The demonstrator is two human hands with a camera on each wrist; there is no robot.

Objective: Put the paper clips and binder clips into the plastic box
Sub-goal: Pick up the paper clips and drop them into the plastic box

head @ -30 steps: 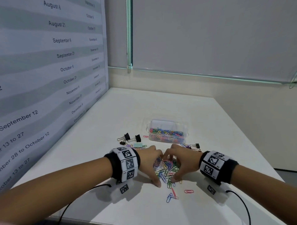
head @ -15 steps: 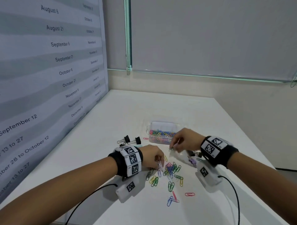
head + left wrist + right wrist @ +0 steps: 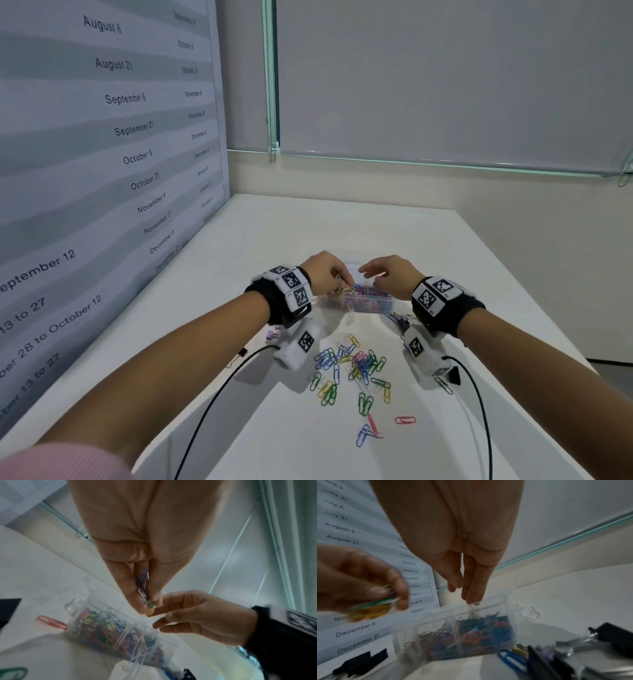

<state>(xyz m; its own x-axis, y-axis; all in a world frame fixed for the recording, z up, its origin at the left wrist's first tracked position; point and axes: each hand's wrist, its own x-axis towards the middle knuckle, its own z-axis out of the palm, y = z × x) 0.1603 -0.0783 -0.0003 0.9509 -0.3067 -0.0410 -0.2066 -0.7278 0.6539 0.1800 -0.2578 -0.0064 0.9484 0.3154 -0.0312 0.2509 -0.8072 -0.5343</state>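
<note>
The clear plastic box (image 3: 356, 303) holds several coloured paper clips and stands mid-table. My left hand (image 3: 339, 279) hovers over its left end and pinches a bunch of paper clips (image 3: 145, 595) between thumb and fingers. Over the box's right part my right hand (image 3: 373, 277) points its straight fingers (image 3: 471, 596) down, and a pale clip (image 3: 471, 608) hangs just under the tips; whether it touches them is unclear. A loose heap of paper clips (image 3: 356, 366) lies on the table nearer me. Black binder clips (image 3: 607, 632) lie right of the box, others (image 3: 359, 661) to its left.
The white table (image 3: 308, 233) runs along a wall chart of dates (image 3: 113, 154) on the left. A small purple binder clip (image 3: 274, 333) lies under my left wrist. Stray clips (image 3: 406, 419) sit toward the near edge. Wrist camera cables (image 3: 219, 394) trail across the front.
Both hands have left the loose heap and moved away from me to above the box. The left carries a bunch of clips; the right's fingers have straightened.
</note>
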